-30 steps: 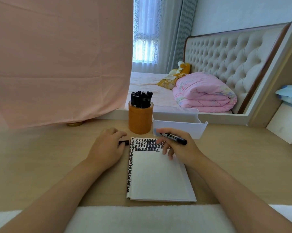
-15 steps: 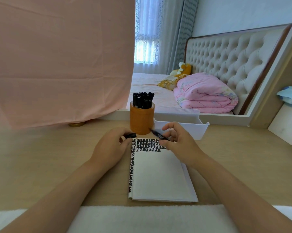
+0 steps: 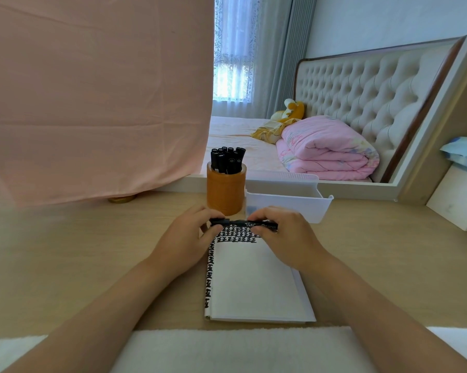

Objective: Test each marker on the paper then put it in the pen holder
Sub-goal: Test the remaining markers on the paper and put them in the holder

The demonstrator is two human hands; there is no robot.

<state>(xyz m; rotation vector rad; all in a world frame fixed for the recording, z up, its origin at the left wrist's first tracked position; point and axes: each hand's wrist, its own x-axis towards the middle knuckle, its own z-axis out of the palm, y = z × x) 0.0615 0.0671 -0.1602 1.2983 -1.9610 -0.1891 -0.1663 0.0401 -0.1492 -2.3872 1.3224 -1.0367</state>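
A black marker point(image 3: 249, 224) lies level between both hands, just above the far end of the white paper pad point(image 3: 253, 286). My right hand point(image 3: 283, 238) grips its barrel. My left hand point(image 3: 189, 238) pinches the black cap point(image 3: 218, 221) on the marker's left end. Rows of black test marks point(image 3: 236, 234) fill the pad's top, and more run down its left edge. Right behind the hands stands the orange pen holder point(image 3: 226, 190), with several black markers point(image 3: 227, 160) upright in it.
A white plastic bin point(image 3: 294, 200) sits right of the holder. A pink cloth point(image 3: 92, 98) hangs at the back left over the wooden desk point(image 3: 92, 254). A white towel point(image 3: 240, 348) lies along the near edge. A white box point(image 3: 458, 200) stands far right.
My right hand turned the marker from slanted to level and brought it to my left hand. The cap in my left hand now meets the marker's tip end.
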